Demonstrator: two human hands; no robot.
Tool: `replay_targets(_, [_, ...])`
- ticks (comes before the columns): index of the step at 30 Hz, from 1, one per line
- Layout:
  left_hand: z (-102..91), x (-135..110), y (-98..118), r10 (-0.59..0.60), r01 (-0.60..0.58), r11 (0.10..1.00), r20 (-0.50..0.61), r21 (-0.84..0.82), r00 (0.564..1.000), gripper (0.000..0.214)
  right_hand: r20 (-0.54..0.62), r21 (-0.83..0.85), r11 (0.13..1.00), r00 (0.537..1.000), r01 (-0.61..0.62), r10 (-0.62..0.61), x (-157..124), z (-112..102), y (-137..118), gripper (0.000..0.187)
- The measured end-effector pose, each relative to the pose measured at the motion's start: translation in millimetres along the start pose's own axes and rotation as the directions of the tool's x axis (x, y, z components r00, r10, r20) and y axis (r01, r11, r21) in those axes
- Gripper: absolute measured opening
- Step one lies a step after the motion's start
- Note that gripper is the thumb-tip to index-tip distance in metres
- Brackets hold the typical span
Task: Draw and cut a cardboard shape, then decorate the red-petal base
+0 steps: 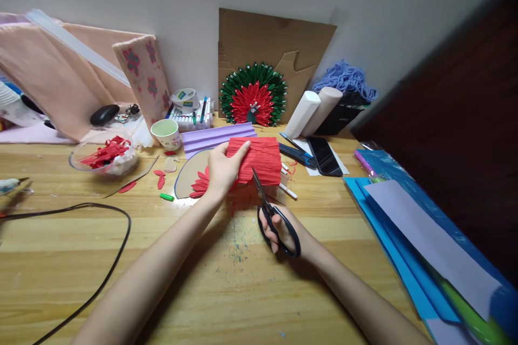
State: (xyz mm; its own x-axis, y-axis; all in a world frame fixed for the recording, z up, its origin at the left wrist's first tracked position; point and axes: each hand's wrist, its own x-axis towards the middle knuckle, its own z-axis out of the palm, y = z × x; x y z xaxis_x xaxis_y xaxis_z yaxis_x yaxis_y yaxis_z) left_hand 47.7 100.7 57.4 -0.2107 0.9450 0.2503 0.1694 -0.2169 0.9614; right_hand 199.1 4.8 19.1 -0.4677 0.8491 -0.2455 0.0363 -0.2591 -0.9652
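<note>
My left hand (226,167) grips a folded sheet of red crepe paper (263,159) by its left side, thumb on top. In my right hand (279,229) is a pair of black-handled scissors (263,199), fingers through the loops. The blade tips reach the lower edge of the crepe paper; I cannot tell whether they cut into it. Partly covered by my left hand lies a cardboard fan shape (188,175) with red paper petals (199,183) on it. Loose red petals (161,179) and a green marker cap (167,197) lie to its left.
A red-and-green peacock craft (253,97) stands against a cardboard sheet (279,38) at the back. Left are a bowl of red scraps (109,153), a paper cup (165,135) and a black cable (125,232). Right are a phone (325,156), a stapler (297,155) and blue sheets (388,232).
</note>
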Motion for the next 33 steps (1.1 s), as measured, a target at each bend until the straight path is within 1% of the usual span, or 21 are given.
replay_targets(3, [3.7, -7, 3, 0.071, -0.069, 0.997, -0.041, 0.043, 0.997, 0.031, 0.043, 0.017, 1.000, 0.999, 0.019, -0.019, -2, 1, 0, 0.076])
replay_targets(6, [6.9, -13, 5, 0.108, -0.104, 0.992, -0.046, 0.075, 0.993, 0.029, 0.057, 0.038, 0.998, 0.997, 0.040, -0.042, -2, 1, 2, 0.077])
replay_targets(10, [8.9, -17, 3, 0.114, -0.108, 0.988, -0.048, 0.109, 0.992, 0.030, 0.055, 0.051, 0.998, 0.997, 0.047, -0.050, 0, 1, 5, 0.075])
replay_targets(17, [7.8, -15, 2, 0.110, -0.108, 0.992, -0.033, 0.064, 0.993, 0.030, -0.008, 0.096, 0.995, 1.000, 0.006, -0.005, 3, 4, 3, 0.072])
replay_targets(19, [6.0, -11, 2, 0.098, -0.098, 0.995, 0.007, 0.027, 0.995, 0.030, -0.019, 0.107, 0.994, 1.000, -0.001, 0.003, 3, 5, 0, 0.070])
replay_targets(22, [2.4, -4, 3, 0.090, -0.083, 0.994, 0.100, -0.069, 0.991, 0.028, -0.026, 0.110, 0.994, 0.999, -0.021, 0.024, 3, 4, -5, 0.069])
replay_targets(26, [-3.8, 4, 8, 0.068, -0.046, 0.992, 0.200, -0.114, 0.977, 0.025, 0.008, 0.023, 1.000, 1.000, 0.017, -0.017, 1, 0, -5, 0.070])
replay_targets(28, [-7.9, 6, 12, 0.058, -0.028, 0.993, 0.266, -0.115, 0.962, 0.024, 0.047, -0.038, 0.999, 0.998, 0.040, -0.038, -2, -3, -4, 0.071])
replay_targets(30, [-12.4, 8, 16, 0.056, -0.015, 0.993, 0.342, -0.120, 0.938, 0.022, 0.086, -0.072, 0.996, 0.995, 0.058, -0.051, -5, -5, -2, 0.071])
replay_targets(33, [-17.9, 10, 20, 0.074, -0.037, 0.995, 0.435, -0.092, 0.897, 0.020, 0.149, -0.039, 0.997, 0.987, 0.064, -0.057, -7, -5, -1, 0.074])
